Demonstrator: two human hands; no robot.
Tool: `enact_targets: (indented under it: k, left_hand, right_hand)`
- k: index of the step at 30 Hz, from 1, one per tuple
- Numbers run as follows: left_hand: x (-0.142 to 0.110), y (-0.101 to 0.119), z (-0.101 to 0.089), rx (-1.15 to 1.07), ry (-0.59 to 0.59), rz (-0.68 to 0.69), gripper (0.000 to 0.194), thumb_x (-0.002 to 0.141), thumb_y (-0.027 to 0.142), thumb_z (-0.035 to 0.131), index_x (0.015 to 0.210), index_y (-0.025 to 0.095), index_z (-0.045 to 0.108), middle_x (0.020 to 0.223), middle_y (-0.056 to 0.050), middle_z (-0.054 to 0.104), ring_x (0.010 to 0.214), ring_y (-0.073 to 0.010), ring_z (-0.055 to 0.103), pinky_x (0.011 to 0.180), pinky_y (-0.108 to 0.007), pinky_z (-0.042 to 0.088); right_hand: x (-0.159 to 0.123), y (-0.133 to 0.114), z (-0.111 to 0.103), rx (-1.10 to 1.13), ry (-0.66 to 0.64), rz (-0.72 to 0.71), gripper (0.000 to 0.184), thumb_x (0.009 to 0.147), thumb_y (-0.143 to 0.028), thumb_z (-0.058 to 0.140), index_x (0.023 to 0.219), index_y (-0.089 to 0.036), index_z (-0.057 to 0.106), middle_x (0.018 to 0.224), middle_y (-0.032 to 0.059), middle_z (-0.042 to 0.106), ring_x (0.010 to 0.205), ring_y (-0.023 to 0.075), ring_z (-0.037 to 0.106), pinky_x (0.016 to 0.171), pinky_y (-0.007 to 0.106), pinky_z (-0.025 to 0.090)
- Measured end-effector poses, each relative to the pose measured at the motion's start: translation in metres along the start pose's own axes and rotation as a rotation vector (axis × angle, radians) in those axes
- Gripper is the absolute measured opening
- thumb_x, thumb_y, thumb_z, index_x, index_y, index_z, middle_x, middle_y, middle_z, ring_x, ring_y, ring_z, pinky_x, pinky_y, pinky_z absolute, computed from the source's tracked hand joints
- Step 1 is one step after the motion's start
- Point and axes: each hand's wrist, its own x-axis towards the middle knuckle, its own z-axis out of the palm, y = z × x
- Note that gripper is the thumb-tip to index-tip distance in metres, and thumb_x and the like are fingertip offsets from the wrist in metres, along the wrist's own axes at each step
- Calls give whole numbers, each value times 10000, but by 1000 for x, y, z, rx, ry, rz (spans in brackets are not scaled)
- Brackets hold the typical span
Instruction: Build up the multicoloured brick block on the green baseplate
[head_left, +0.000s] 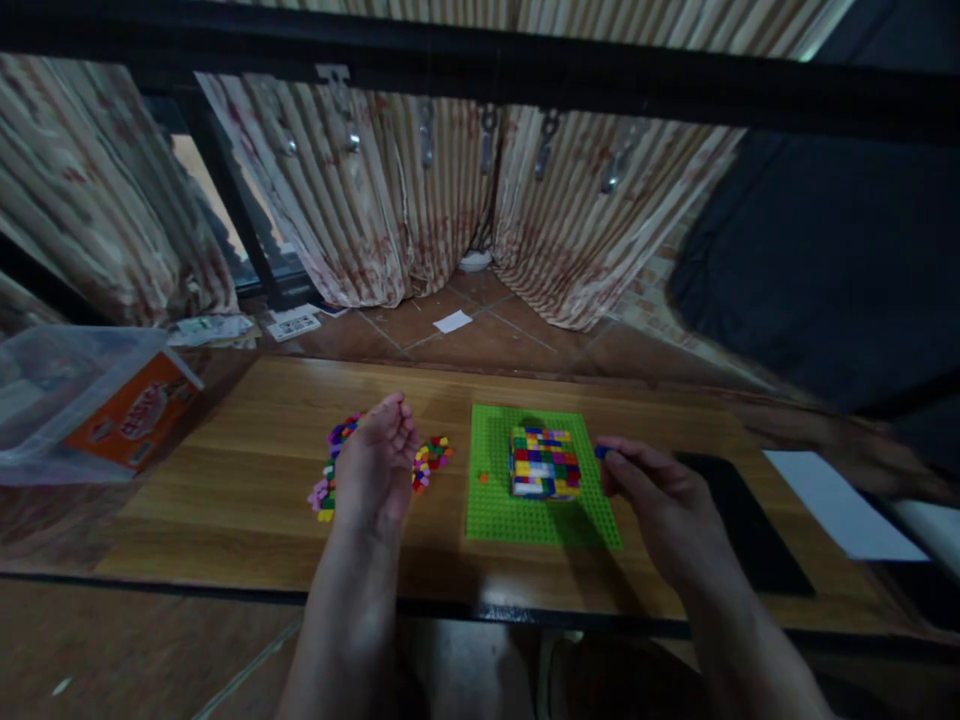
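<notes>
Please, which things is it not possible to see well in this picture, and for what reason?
All in the head view:
- Loose bricks: the left hand hides some, so no exact count.
- Blue brick: too small, and partly covered by the right hand; its studs cannot be counted.
- Plastic bin: cut off by the left edge.
- Orange label: lettering too blurred to read.

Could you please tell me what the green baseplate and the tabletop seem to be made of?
Green baseplate: probably molded plastic with a studded finish, judging by uniform color and regular bumps. Tabletop: wood or wood-look laminate, apparently smooth with slight sheen, given brown grain and soft reflections.
</notes>
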Motion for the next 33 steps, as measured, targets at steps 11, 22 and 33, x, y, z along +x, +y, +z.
enact_targets:
  k: [11, 22, 33]
  left_hand:
    - [-22, -67, 22, 619, -291, 170, 104, 676, 154, 716, 779, 154, 736, 712, -32, 688, 667, -117, 591, 649, -204, 427]
    - [-29, -85, 26, 1318, -541, 577, 299, 782, 204, 624, 1078, 200, 666, 1220, -74, 598, 1181, -243, 524, 1044, -421, 390]
    - [-30, -101, 27, 1455, -572, 625, 413, 765, 215, 621, 1176, 183, 613, 1362, -111, 470, 1295, -281, 426, 1102, -463, 369]
  right_hand:
    - [-4, 3, -15, 108, 13, 203, 374, 598, -444, 800, 814, -153, 707, 617, -13, 619, 512, 97, 502, 483, 233, 404]
    - [-1, 16, -2, 104, -21, 336, 414, 528, -494, 805, 750, -152, 737, 571, -9, 614, 519, 94, 490, 506, 236, 389]
    - [1, 21, 4, 24, 10, 268, 353, 516, -459, 804, 682, -163, 710, 549, -21, 612, 502, 96, 478, 502, 239, 354]
